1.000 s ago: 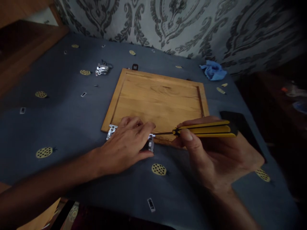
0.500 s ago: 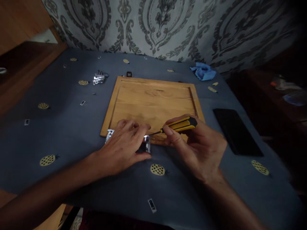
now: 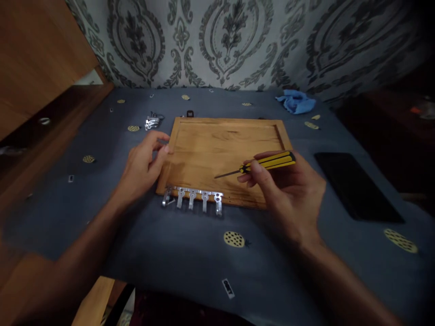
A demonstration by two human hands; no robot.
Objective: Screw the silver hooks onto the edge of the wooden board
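A framed wooden panel (image 3: 217, 151) lies flat on the cloth-covered table. Along its front edge stands a row of several silver metal hinges (image 3: 192, 198), their arms sticking out toward me. My left hand (image 3: 144, 160) is at the panel's left edge, with thumb and fingers gripping the frame. In my right hand (image 3: 288, 194) is a screwdriver (image 3: 268, 163) with a yellow and black handle, fingers wrapped around it. Its thin shaft points left above the panel, apart from the hinges.
Another group of metal hinges (image 3: 152, 121) lies behind the panel on the left. A small dark square piece (image 3: 190, 113) sits by the back edge. On the right are a blue cloth (image 3: 296, 102) and a black flat slab (image 3: 356, 185). Wooden furniture (image 3: 44, 59) borders the left.
My left hand has left the hinges and moved to the panel's left edge, uncovering the hinge row. The screwdriver tip has lifted off the right-end hinge. The view has shifted slightly.
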